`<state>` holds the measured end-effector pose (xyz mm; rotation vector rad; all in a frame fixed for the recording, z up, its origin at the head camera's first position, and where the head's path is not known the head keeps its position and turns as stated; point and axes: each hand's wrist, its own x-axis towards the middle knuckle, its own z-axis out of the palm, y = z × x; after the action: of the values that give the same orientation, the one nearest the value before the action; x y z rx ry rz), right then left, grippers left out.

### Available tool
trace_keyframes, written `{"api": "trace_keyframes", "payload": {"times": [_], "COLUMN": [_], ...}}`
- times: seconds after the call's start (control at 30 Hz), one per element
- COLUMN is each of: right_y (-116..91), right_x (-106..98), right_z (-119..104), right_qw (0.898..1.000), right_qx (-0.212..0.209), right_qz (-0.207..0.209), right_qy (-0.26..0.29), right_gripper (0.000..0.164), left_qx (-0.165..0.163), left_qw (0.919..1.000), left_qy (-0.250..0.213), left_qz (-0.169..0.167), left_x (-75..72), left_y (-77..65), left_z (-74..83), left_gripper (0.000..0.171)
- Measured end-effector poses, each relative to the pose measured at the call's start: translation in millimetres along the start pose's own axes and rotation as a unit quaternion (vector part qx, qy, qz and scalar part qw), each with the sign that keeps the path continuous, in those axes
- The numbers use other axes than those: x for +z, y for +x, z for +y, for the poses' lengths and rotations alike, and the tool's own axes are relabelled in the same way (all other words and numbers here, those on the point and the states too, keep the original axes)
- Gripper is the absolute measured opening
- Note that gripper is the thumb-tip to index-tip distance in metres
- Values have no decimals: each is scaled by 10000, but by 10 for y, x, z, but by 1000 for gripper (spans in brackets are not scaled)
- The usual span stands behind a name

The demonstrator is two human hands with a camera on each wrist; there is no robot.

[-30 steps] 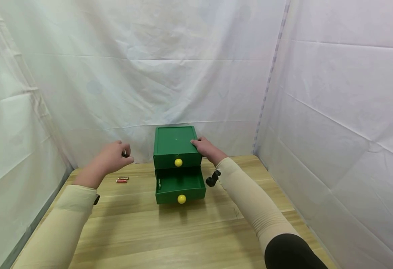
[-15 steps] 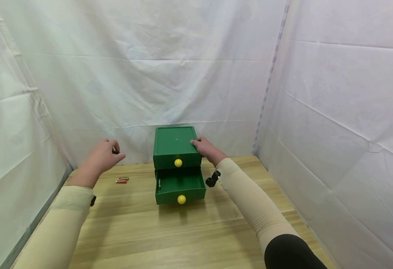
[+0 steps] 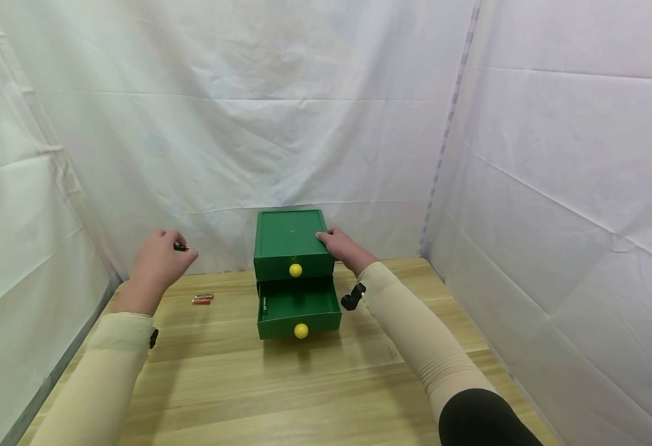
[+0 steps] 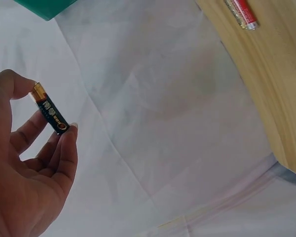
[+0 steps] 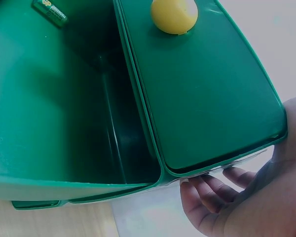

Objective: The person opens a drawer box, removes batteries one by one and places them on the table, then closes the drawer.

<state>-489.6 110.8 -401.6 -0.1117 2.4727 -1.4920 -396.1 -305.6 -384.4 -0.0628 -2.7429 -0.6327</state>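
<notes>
My left hand is raised over the left back of the table and pinches a dark battery with a gold end. Thumb and fingertips press its two ends. At the right of a green drawer cabinet, my right hand holds the upper edge, thumb on top and fingers against the side. The cabinet's lower drawer is pulled out, and a green battery lies inside by its left wall. The upper drawer is closed.
Two batteries, one red and one gold-coloured, lie side by side on the wooden table, left of the cabinet. Yellow round knobs stick out from the drawer fronts. White sheets hang behind and on both sides.
My left hand has moved left and slightly up, away from the cabinet, with the battery still in its fingers. My right hand and the drawers stay where they were.
</notes>
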Motion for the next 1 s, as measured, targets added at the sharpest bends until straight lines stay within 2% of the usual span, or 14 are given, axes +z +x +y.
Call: {"api": "trace_keyframes", "payload": {"times": [0.43, 0.73, 1.0], "right_y": [-11, -11, -16], "right_x": [10, 7, 10], "right_z": [-5, -1, -4], "right_qw": [10000, 10000, 10000], "right_qx": [-47, -64, -93], "right_qz": [14, 41, 14], "right_qy": [-23, -31, -8], "right_gripper": [75, 74, 73], "left_qx": [-150, -134, -169], "left_qw": [9983, 9958, 9959], "left_qy": [-14, -94, -144], "left_qz": [566, 903, 873], "left_x": [74, 92, 157], "left_y": [5, -9, -11], "left_z": [-155, -176, -209], "left_gripper": [31, 28, 30]}}
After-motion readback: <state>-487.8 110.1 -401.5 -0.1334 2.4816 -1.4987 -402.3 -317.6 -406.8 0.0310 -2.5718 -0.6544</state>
